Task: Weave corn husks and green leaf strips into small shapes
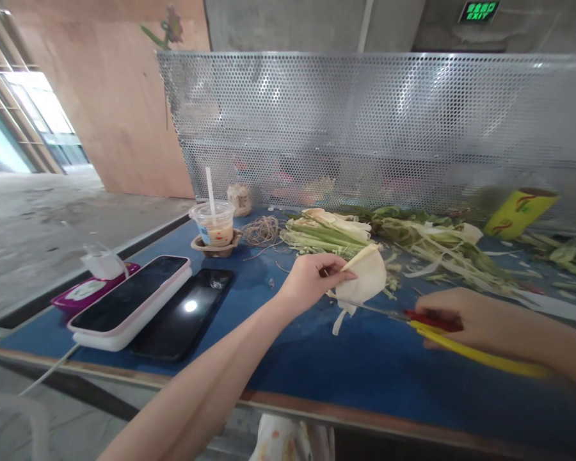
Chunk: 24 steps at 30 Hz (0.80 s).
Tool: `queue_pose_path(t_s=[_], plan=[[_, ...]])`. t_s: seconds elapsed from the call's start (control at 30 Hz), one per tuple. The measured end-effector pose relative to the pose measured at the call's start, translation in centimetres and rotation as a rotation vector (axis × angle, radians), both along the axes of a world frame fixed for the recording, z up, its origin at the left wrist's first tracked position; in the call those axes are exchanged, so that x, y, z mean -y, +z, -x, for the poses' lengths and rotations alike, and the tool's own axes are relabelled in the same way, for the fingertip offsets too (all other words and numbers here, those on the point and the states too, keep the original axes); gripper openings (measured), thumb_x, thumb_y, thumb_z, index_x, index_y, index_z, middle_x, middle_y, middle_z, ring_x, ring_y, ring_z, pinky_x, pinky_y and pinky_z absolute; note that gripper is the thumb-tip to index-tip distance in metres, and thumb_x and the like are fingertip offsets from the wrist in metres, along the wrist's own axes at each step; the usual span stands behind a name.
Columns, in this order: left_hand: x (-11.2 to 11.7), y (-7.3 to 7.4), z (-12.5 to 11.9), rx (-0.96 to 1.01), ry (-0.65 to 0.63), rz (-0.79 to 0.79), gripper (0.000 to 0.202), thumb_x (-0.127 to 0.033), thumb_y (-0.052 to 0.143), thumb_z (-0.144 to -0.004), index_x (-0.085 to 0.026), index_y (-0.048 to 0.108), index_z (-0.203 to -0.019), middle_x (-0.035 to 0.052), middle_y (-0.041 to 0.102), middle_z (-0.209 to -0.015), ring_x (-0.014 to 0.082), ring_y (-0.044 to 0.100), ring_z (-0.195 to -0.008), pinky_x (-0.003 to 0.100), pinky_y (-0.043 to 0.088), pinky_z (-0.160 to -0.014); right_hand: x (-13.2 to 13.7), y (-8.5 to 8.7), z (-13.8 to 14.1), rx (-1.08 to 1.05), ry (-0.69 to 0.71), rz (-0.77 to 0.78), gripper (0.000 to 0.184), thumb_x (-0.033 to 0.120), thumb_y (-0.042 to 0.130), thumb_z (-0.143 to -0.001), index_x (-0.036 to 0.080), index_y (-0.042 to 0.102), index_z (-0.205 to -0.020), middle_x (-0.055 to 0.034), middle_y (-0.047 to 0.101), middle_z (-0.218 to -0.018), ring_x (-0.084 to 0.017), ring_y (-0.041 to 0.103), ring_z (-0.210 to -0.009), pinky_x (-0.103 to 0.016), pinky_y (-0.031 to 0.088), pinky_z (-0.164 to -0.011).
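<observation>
Blue tabletop (336,374) beneath inward-pointing left hand (313,276) and right hand (475,314).

Over a blue counter (317,368), the left hand (312,278) pinches a pale leaf (367,275), from whose lower edge a thin strip hangs. The right hand (461,314), to the leaf's right, grips red-and-yellow scissors (434,332), their blades at that edge. Just behind the leaf is a bundle of stalks (317,237); behind and right of it, a greener heap (427,240). Left of the leaf are tangled string (263,232), a drink cup (216,225) with a straw, and, farther left, a black phone (187,314).
</observation>
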<state>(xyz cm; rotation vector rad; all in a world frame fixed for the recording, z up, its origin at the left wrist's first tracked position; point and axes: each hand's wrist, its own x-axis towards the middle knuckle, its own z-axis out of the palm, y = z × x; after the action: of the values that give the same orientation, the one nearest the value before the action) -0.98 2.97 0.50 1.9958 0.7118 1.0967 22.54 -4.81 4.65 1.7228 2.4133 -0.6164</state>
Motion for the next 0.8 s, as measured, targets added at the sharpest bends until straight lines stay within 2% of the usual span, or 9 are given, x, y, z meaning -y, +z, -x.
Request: queue_pose_path(t_s=[0.2, 0.33, 0.5, 0.67, 0.8], plan=[[-0.06, 0.07, 0.04, 0.035, -0.005, 0.058, 0.017, -0.031, 0.063, -0.069, -0.015, 0.064, -0.066, -0.0035, 0.051, -0.055, 0.0067, 0.042, -0.050, 0.018, 0.034, -0.048, -0.01, -0.35, -0.09, 0.010, -0.005, 0.002, 0.042, 0.059, 0.046, -0.073, 0.019, 0.041, -0.064, 0.0012, 0.046, -0.063, -0.013, 0.039, -0.058, -0.025, 0.029, -0.055], [0.01, 0.24, 0.02, 0.075, -0.003, 0.086, 0.022, -0.034, 0.063, -0.069, -0.014, 0.058, -0.059, -0.0037, 0.048, -0.051, 0.0067, 0.044, -0.048, 0.018, 0.034, -0.047, 0.38, -0.47, 0.07, -0.058, -0.048, 0.021, 0.037, 0.055, 0.046, -0.075, 0.019, 0.044, -0.069, 0.0014, 0.047, -0.064, -0.012, 0.039, -0.057, -0.024, 0.029, -0.053], [-0.24, -0.10, 0.07, 0.069, -0.011, 0.098, 0.021, -0.036, 0.063, -0.068, -0.015, 0.062, -0.068, -0.0014, 0.055, -0.058, 0.0078, 0.047, -0.049, 0.020, 0.039, -0.049, 0.38, -0.26, 0.74, -0.047, -0.034, -0.010, 0.036, 0.053, 0.047, -0.075, 0.018, 0.042, -0.065, 0.0010, 0.046, -0.064, -0.012, 0.039, -0.057, -0.025, 0.029, -0.054], [-0.39, -0.28, 0.10, 0.053, 0.000, 0.088, 0.020, -0.035, 0.062, -0.069, -0.015, 0.062, -0.068, -0.0017, 0.055, -0.057, 0.0077, 0.047, -0.048, 0.020, 0.039, -0.049, 0.01, -0.08, 0.87, -0.025, 0.040, -0.048, 0.038, 0.053, 0.044, -0.077, 0.018, 0.039, -0.063, 0.0000, 0.046, -0.064, -0.012, 0.038, -0.058, -0.026, 0.027, -0.055], [-0.25, -0.20, -0.03, 0.071, 0.002, 0.109, 0.019, -0.034, 0.063, -0.068, -0.015, 0.062, -0.068, -0.0021, 0.055, -0.056, 0.0079, 0.048, -0.049, 0.020, 0.039, -0.048, 0.33, -0.12, 0.78, -0.040, 0.023, -0.046, 0.037, 0.052, 0.046, -0.076, 0.018, 0.037, -0.061, 0.0005, 0.045, -0.063, -0.012, 0.037, -0.058, -0.025, 0.027, -0.055]])
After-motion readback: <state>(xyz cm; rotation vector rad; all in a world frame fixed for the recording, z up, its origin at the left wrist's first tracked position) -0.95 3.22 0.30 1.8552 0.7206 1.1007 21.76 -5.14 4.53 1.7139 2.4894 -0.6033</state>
